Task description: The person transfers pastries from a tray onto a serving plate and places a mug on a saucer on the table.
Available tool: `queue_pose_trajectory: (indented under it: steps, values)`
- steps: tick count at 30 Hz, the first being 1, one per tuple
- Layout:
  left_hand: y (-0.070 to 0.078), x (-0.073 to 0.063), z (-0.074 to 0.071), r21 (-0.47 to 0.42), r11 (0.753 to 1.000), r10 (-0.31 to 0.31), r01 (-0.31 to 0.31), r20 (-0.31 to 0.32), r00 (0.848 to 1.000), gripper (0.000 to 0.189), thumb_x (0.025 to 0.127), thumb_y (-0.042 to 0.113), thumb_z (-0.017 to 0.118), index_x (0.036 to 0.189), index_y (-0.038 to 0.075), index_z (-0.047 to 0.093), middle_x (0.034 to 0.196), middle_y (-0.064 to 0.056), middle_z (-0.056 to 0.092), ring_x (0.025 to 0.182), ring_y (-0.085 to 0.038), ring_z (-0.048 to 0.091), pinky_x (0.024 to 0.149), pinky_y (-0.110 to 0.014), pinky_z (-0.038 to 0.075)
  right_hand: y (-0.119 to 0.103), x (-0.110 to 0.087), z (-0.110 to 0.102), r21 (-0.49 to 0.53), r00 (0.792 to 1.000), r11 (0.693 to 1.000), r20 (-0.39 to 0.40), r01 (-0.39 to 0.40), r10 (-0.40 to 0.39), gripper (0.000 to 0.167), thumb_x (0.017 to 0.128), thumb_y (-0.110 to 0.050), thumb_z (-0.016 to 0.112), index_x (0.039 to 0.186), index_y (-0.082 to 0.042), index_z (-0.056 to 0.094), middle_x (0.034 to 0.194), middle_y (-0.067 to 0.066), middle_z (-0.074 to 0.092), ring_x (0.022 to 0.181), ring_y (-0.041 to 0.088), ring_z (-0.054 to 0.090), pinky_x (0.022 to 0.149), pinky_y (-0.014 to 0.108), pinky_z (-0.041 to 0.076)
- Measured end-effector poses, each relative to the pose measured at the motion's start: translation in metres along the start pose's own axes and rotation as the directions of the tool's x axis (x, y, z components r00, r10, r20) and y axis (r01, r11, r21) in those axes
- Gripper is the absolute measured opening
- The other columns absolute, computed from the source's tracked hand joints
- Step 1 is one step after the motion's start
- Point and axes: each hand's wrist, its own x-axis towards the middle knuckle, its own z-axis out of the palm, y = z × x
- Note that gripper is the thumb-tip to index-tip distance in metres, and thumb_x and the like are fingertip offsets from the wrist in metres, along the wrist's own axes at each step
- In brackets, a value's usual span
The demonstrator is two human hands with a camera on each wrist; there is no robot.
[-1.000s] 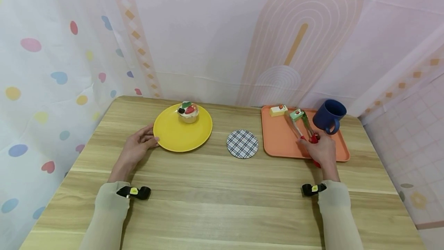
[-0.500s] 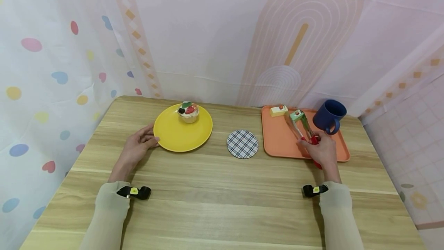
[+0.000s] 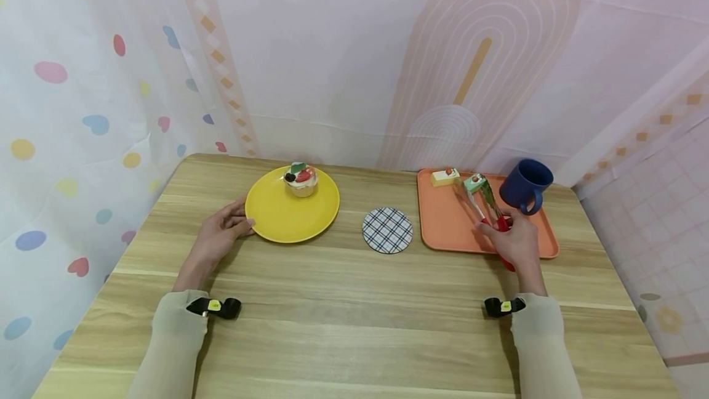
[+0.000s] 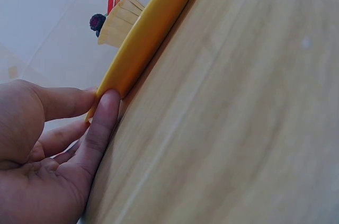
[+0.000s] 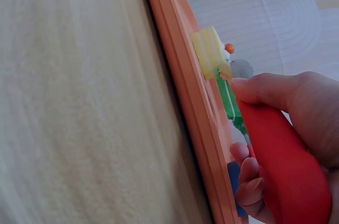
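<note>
My left hand [image 3: 216, 236] pinches the near-left rim of a yellow plate [image 3: 277, 220] between thumb and fingers, as the left wrist view shows. A cupcake [image 3: 301, 181] topped with berries and a green leaf stands on the plate's far side. At the right, my right hand [image 3: 512, 239] grips red-handled tongs [image 5: 286, 166]. The tongs' tips lie either side of a green cake slice [image 3: 474, 183] on an orange tray [image 3: 448, 226]; whether both tips touch it is hard to tell. Beside it sits a yellow cake slice [image 5: 209, 52].
A dark blue mug [image 3: 520, 185] stands at the tray's far-right corner, its handle close to my right fingers. Between plate and tray lies a round checked coaster [image 3: 387, 230]. The wooden table [image 3: 354, 325] ends at a fabric backdrop [image 3: 321, 79] behind.
My right wrist has shifted very slightly right and nearer to me, with the tongs still around the green cake slice. The left hand and plate stay in place.
</note>
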Motion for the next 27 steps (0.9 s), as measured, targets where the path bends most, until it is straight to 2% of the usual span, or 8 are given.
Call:
queue_pose_trajectory:
  steps: [6,14,22,27]
  values:
    - [0.0,-0.001,0.001,-0.008,1.0,0.004,-0.004,-0.002,1.0,0.065,0.103,0.016,0.062,0.161,0.009,0.033,0.136,-0.016,0.051,0.098,0.006,0.06,0.088,-0.015,0.061,-0.002,-0.003,-0.002,0.005,1.0,1.0,0.0,0.009,-0.009,0.07,0.091,-0.044,0.075,0.137,0.005,0.056,0.115,0.027,0.066,0.102,0.041,0.062,0.07,0.032,0.05]
    - [-0.002,0.0,0.0,0.001,1.0,0.007,-0.007,0.002,1.0,0.065,0.104,0.017,0.062,0.161,0.01,0.033,0.14,-0.019,0.05,0.099,0.006,0.059,0.087,-0.015,0.061,-0.005,-0.006,-0.004,0.006,0.999,0.999,-0.014,0.039,-0.039,0.07,0.09,-0.044,0.076,0.137,0.005,0.056,0.121,0.029,0.066,0.101,0.041,0.064,0.064,0.025,0.048]
    - [-0.002,0.0,-0.001,0.009,1.0,0.006,-0.006,0.0,1.0,0.065,0.104,0.017,0.061,0.162,0.01,0.032,0.141,-0.019,0.05,0.099,0.006,0.059,0.087,-0.014,0.061,-0.01,-0.008,-0.004,0.005,0.998,0.998,-0.021,0.064,-0.064,0.068,0.09,-0.041,0.077,0.135,0.005,0.057,0.107,0.028,0.067,0.092,0.038,0.064,0.06,0.025,0.047]
    - [0.0,0.0,0.0,0.011,1.0,-0.003,0.003,-0.003,1.0,0.065,0.104,0.017,0.061,0.162,0.01,0.032,0.141,-0.02,0.05,0.098,0.005,0.06,0.087,-0.015,0.061,-0.013,-0.011,-0.003,0.016,0.995,0.996,-0.037,0.09,-0.089,0.065,0.09,-0.04,0.078,0.133,0.005,0.058,0.113,0.029,0.067,0.097,0.041,0.065,0.064,0.027,0.049]
